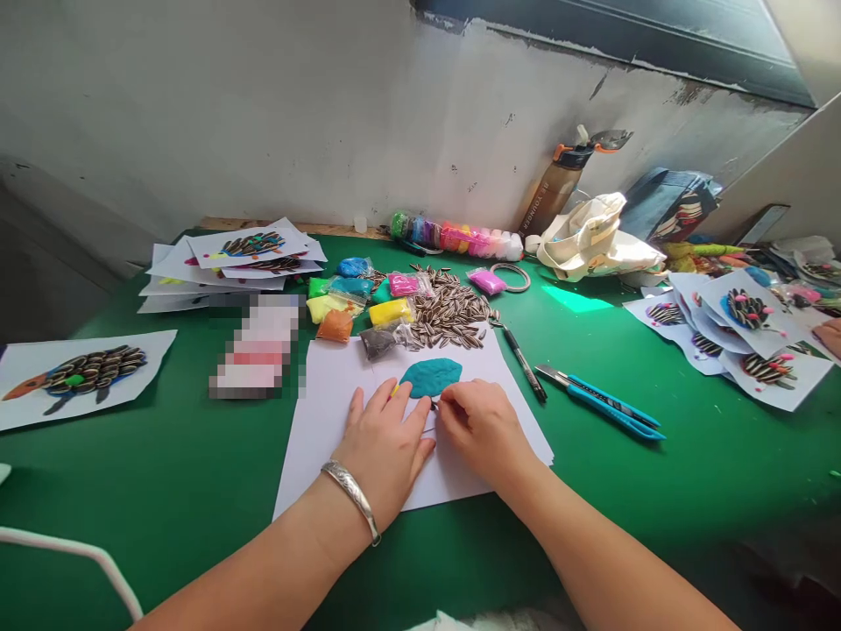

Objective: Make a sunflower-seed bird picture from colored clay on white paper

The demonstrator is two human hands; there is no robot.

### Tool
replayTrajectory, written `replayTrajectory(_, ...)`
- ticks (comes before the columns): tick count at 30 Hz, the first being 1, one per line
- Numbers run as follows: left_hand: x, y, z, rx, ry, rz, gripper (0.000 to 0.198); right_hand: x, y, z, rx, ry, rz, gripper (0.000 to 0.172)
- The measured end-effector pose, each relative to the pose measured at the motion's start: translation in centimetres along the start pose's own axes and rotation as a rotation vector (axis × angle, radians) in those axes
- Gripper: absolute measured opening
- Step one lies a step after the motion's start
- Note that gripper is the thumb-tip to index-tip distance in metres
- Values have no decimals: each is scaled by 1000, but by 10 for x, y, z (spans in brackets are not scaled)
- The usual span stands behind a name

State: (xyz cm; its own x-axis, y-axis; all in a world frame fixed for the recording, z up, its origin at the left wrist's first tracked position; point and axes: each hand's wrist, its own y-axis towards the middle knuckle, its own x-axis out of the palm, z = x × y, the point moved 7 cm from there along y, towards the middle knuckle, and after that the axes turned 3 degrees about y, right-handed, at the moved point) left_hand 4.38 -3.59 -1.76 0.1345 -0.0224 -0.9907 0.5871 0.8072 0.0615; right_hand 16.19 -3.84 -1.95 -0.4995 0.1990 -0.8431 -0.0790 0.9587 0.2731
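A flat, leaf-shaped patch of teal modelling clay (430, 379) lies on a stack of white paper (335, 372). My left hand (385, 438) rests flat on the paper, fingers spread, with its fingertips at the patch's left and lower edge. A bit of yellow (395, 389) shows by those fingertips. Just below the patch, my right hand (483, 429) pinches a small dark piece (434, 406) against the paper; its kind is too small to make out, and my fingers partly cover it. Behind the paper is a heap of striped sunflower seeds (453, 307).
Clay packets, including yellow (391, 313) and black (381, 342), sit behind the paper. To the right are a pen (526, 364) and a blue utility knife (604, 403), blade exposed. Seed-covered pictures (98, 372) lie at both sides. A bottle (555, 188) stands by the wall.
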Motion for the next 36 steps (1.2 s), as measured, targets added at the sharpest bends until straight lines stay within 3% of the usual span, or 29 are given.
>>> replayTrajectory(27,-1,0,1,16,12,-17,37,0,6,0,-7,0,21,16)
replayTrajectory(31,-3,0,-1,22,-4,-25,37,-6,5,3,5,26,71,15)
replayTrajectory(36,-13,0,-3,43,-18,49,32,-9,3,4,-18,54,86,14)
